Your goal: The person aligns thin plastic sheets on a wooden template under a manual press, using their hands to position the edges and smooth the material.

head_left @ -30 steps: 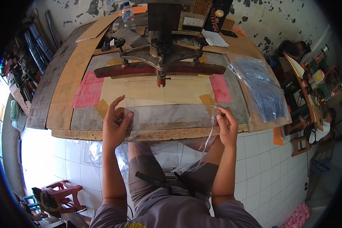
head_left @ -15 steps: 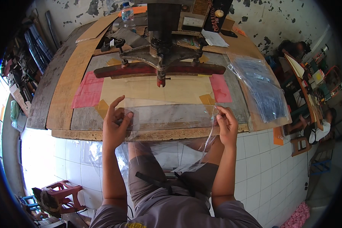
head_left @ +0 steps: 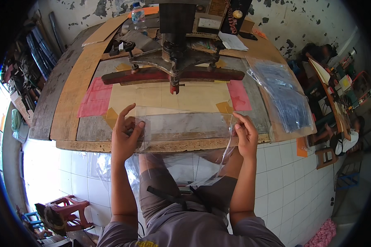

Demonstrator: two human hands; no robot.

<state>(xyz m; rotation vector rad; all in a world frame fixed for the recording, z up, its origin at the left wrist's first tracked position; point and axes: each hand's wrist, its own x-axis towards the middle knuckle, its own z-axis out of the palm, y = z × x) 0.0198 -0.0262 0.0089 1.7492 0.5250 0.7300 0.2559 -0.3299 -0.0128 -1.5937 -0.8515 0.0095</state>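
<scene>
A clear plastic sheet [head_left: 185,125] stretches between my two hands over the front edge of the table, its lower part hanging above my lap. My left hand [head_left: 127,131] pinches its left side between thumb and fingers, the index finger pointing up. At the right side, my right hand [head_left: 245,133] grips the sheet's edge between thumb and fingertips. Just beyond lies a cream board [head_left: 169,96] with pink pieces [head_left: 95,96] at its ends and tan tape at its corners. Over this board hangs a red press bar [head_left: 140,78] on a dark metal bracket.
A stack of clear plastic pieces [head_left: 282,96] lies on the table's right side. Behind the press stand a water bottle [head_left: 138,16] and a box with a meter [head_left: 209,24]. A red stool [head_left: 70,212] is on the floor at left. Another person [head_left: 349,138] sits far right.
The lower right part of the plastic sheet has shifted slightly. Both hands stay nearly in the same place, still holding it.
</scene>
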